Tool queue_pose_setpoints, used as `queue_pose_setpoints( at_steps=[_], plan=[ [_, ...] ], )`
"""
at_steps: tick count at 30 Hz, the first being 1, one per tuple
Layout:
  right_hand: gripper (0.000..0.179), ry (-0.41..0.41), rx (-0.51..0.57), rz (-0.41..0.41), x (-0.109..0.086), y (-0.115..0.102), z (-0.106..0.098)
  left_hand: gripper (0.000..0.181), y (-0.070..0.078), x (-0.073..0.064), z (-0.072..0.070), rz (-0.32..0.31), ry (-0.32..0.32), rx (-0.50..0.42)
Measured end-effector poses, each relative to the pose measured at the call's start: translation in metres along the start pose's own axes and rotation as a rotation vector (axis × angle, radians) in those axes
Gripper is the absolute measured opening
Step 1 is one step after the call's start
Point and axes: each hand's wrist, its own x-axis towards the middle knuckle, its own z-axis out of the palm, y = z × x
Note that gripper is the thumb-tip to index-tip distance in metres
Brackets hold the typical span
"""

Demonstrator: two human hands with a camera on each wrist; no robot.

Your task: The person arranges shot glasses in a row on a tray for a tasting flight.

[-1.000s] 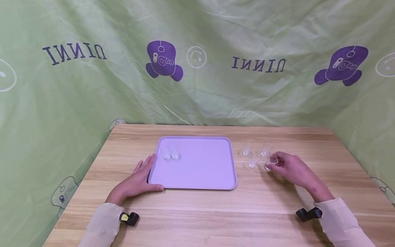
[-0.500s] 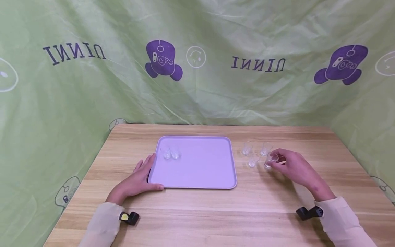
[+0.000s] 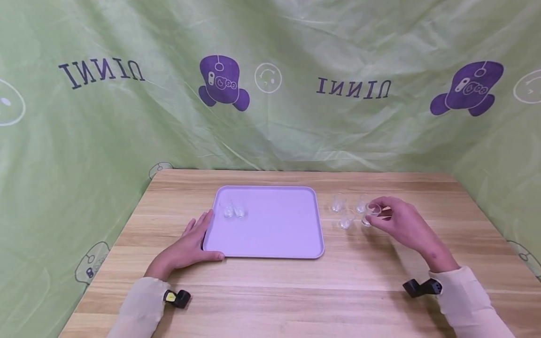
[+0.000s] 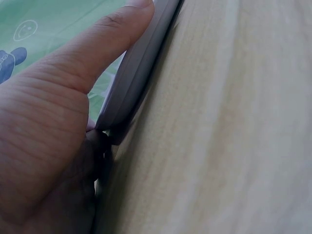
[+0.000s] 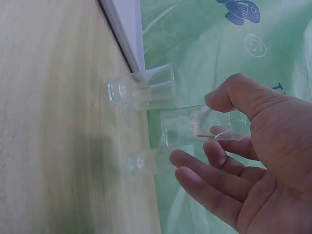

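Note:
Between thumb and fingertips, my right hand (image 3: pixel 403 227) pinches a small clear shot glass (image 3: pixel 367 219). In the right wrist view this shot glass (image 5: pixel 179 127) is upright and off the tabletop. Three more shot glasses stand close by on the table: one at the back left (image 3: pixel 338 204), one at the back right (image 3: pixel 361 205), partly behind the held one, and one nearer the tray (image 3: pixel 345 221). A light purple tray (image 3: pixel 279 230) bears two shot glasses (image 3: pixel 234 211) side by side at its left. My left hand (image 3: pixel 188 249) rests at its front-left corner, thumb along the front rim, fingers straight along the left side.
The wooden table (image 3: pixel 270 295) ends at the back against a green printed curtain (image 3: pixel 279 131), which also hangs along both sides. Black wrist cameras sit on the left sleeve (image 3: pixel 141 305) and the right sleeve (image 3: pixel 462 295).
My right hand has raised the shot glass and moved it slightly away from me, toward the back-right glass. The left hand and the tray stay where they were.

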Motion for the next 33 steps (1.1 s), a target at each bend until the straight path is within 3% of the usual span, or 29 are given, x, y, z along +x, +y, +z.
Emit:
queue_pose_setpoints(
  at_steps=[15, 33],
  plan=[
    [0.027, 0.104, 0.044, -0.075, 0.014, -0.019, 0.008, 0.131, -0.002, -0.001, 0.001, -0.001, 0.004, 0.001],
    [0.029, 0.043, 0.099, -0.133, 0.044, -0.049, 0.032, 0.131, -0.004, 0.002, 0.002, 0.028, 0.010, 0.026]
  ],
)
